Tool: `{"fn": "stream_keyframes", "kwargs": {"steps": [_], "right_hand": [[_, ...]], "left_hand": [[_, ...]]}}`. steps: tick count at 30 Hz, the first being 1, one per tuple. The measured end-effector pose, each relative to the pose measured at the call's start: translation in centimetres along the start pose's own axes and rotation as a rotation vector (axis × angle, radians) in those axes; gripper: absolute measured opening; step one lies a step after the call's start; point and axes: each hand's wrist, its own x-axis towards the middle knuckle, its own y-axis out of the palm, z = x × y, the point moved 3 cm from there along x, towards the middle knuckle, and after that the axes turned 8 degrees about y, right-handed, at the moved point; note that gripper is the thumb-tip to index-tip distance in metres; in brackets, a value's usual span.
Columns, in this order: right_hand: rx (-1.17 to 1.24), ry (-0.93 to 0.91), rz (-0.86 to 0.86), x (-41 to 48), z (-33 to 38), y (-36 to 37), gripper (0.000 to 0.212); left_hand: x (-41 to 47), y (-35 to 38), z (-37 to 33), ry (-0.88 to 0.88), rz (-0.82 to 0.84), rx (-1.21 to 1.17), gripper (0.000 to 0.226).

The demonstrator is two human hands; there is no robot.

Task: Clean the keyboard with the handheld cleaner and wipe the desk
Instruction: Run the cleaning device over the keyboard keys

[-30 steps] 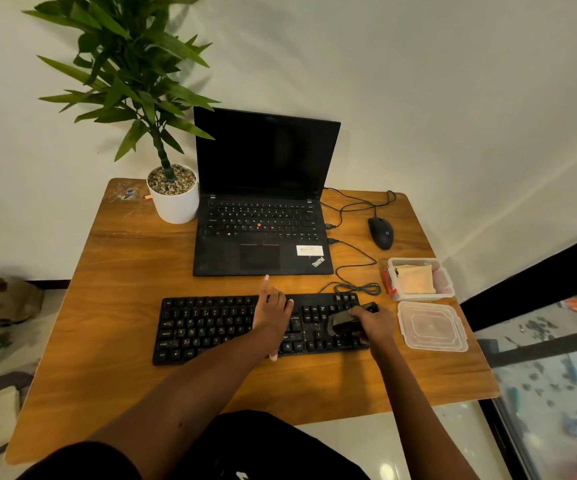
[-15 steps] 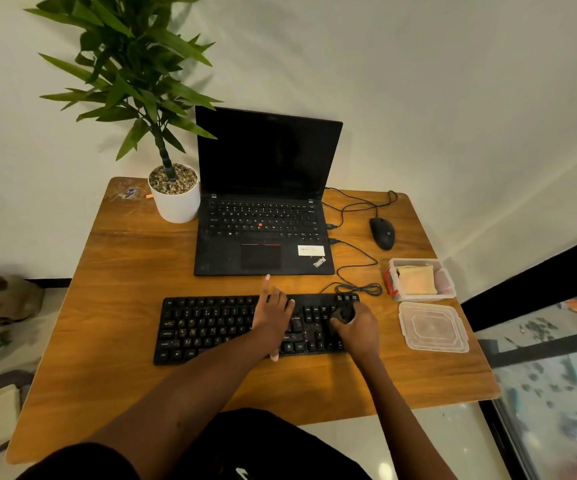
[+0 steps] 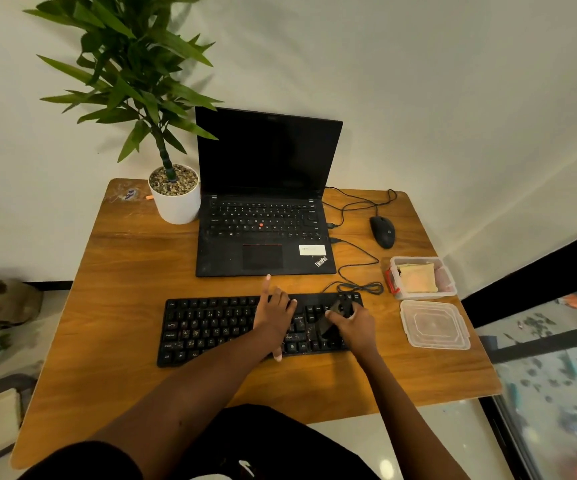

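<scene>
Readable text: "ThinkPad" in silver on the palm rest of the laptop (image 3: 263, 237), at its near right corner. Next to it is 1 white sticker (image 3: 312, 250), print too small to read. White QWERTY legends show on both sets of keys, and there's a red dot mid laptop keys.

Count: 1 laptop, 1 keyboard (image 3: 211, 327), 1 mouse (image 3: 382, 232), 1 pot (image 3: 176, 202), 1 tub (image 3: 418, 294), 1 lid (image 3: 434, 323), 2 thin black cables (image 3: 360, 289) off the laptop's right side.

The desk (image 3: 124, 271) is glossy wood-grain w/ rounded corners. Laptop is matt black, open, screen dark, at mid far edge. The white round pot, topped w/ pebbles and holding a leafy green plant, sits at the far left corner, just beside the laptop. The black oval mouse is near the far right corner. The clear plastic tub at the right edge holds a folded yellow cloth (image 3: 417, 278). The clear rectangular lid lies flat just nearer, apart from the tub.

The flat black full-size keyboard lies btwn the laptop and the near edge. The left hand (image 3: 275, 317) rests on its middle, index finger stretched to the far edge, thumb at the near edge, grasping nothing. The right hand (image 3: 353, 325) has its fingers curled round the handheld cleaner (image 3: 327, 327), a small dark body over the keyboard's right end. Contact w/ the keys can't be made out.
</scene>
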Motion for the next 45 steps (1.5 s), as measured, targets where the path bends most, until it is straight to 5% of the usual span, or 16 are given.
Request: {"fn": "stream_keyframes", "kwargs": {"steps": [4, 10, 15, 22, 27, 32, 37, 45], "right_hand": [[0.069, 0.013, -0.100, 0.5, -0.5, -1.1, 0.016], [0.051, 0.032, 0.018, -0.3, -0.3, 0.7, 0.021], [0.188, 0.079, -0.176, 0.4, -0.4, -1.3, 0.015], [0.098, 0.062, -0.025, -0.2, -0.1, 1.5, 0.020], [0.152, 0.082, -0.216, 0.2, -0.7, -0.5, 0.020], [0.101, 0.039, -0.071, -0.7, -0.2, 0.9, 0.014], [0.179, 0.074, -0.174, 1.0, 0.7, -1.2, 0.012], [0.092, 0.022, -0.014, 0.1, 1.1, 1.1, 0.013]], "left_hand": [[0.2, 0.2, 0.0, -0.002, 0.002, -0.009, 0.127], [0.1, 0.3, 0.0, -0.002, -0.003, -0.019, 0.126], [0.1, 0.2, 0.1, -0.004, -0.002, -0.007, 0.128], [0.1, 0.2, 0.1, -0.008, -0.003, -0.001, 0.127], [0.2, 0.2, 0.1, -0.009, -0.008, -0.018, 0.127], [0.3, 0.5, 0.0, -0.011, -0.005, -0.024, 0.127], [0.3, 0.4, 0.1, -0.006, -0.006, -0.020, 0.126], [-0.1, 0.7, 0.5, 0.009, -0.029, -0.078, 0.127]]}}
